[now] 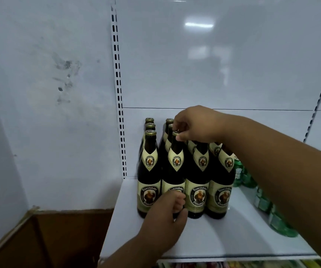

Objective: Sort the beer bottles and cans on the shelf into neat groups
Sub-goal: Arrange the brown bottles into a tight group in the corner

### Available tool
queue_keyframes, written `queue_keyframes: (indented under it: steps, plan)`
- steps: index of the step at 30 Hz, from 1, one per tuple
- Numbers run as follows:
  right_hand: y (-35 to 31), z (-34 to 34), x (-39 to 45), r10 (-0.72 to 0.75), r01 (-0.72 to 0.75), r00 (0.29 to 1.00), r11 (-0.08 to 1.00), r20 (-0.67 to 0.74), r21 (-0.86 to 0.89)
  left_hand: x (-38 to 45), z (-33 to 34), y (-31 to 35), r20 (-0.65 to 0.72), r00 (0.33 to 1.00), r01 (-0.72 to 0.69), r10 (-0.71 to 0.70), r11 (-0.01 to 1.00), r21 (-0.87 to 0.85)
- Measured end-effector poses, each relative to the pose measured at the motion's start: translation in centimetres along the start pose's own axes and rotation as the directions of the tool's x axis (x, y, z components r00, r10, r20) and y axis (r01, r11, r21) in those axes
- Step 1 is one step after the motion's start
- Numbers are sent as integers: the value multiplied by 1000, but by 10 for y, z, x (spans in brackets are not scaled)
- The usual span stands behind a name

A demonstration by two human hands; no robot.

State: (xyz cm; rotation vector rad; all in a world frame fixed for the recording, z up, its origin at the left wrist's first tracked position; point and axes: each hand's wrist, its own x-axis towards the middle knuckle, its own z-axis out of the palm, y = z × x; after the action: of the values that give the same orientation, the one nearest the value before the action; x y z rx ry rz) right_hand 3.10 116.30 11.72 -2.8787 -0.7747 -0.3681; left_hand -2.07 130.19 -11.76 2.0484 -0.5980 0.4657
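Note:
Several dark brown beer bottles with cream labels stand in tight rows at the left end of the white shelf (213, 238). My left hand (165, 215) grips the lower body of the second front bottle (175, 171), fingers curled round its label. My right hand (194, 124) pinches that same bottle's capped top from above. The leftmost front bottle (149, 176) and two front bottles to the right (199, 182) stand touching it. Green cans (243, 175) sit behind my right forearm, partly hidden.
More green cans (275, 219) run along the shelf's right side toward the front edge. A slotted white upright (119, 105) bounds the shelf on the left, with a marked white wall beyond. Brown cardboard (59, 238) lies at lower left. Bare shelf shows in front of the bottles.

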Motion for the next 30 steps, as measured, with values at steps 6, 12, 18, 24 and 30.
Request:
queue_keyframes:
  steps: [6,12,18,24,30]
  plan:
    - [7,1,8,-75,77,997,996,35,-40,0,11,8,-105,988,113,-110,993,25]
    - [14,3,6,-120,121,993,992,17,-25,-2,27,17,-234,961,172,-145,980,99]
    - [27,-5,-12,-154,154,988,987,12,-55,0,48,37,-170,974,167,-153,983,72]
    - [51,-9,-19,-101,105,994,988,36,-115,16,66,40,-46,987,152,-151,988,12]
    - [59,-7,-15,-90,92,995,995,50,-35,17,76,33,-118,982,154,-150,987,32]
